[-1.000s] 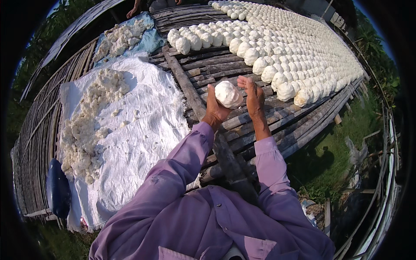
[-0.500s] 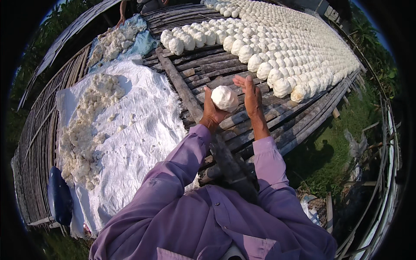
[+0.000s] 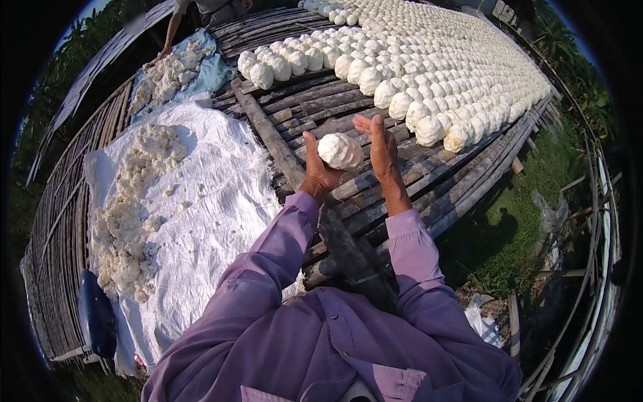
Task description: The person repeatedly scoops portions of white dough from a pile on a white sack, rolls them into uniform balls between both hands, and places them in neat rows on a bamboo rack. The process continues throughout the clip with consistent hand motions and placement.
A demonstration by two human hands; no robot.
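My left hand [image 3: 317, 171] cradles a lumpy white ball [image 3: 340, 151], thumb up along its left side and fingers mostly hidden beneath it. Just right of the ball, my right hand [image 3: 383, 151] is upright and open, fingers extended and palm turned toward it; whether it touches the ball I cannot tell. Both hands are raised over dark wooden poles [image 3: 432, 184]. Left of them lies a white woven sheet [image 3: 224, 187] with a long heap of crumbly off-white material [image 3: 134, 221] and a few loose bits.
Dense rows of white balls [image 3: 429, 87] cover the upper right of the pole platform. At upper left, another person's hand [image 3: 161, 53] reaches to a second heap [image 3: 174, 74] on blue sheeting [image 3: 218, 74]. A dark blue elongated object [image 3: 96, 315] lies at lower left; grass [image 3: 495, 241] shows beyond the right edge.
The whole view has shifted slightly. My hands keep much the same pose around the ball, which appears a little turned. The other person's hand has moved down and left onto the far heap.
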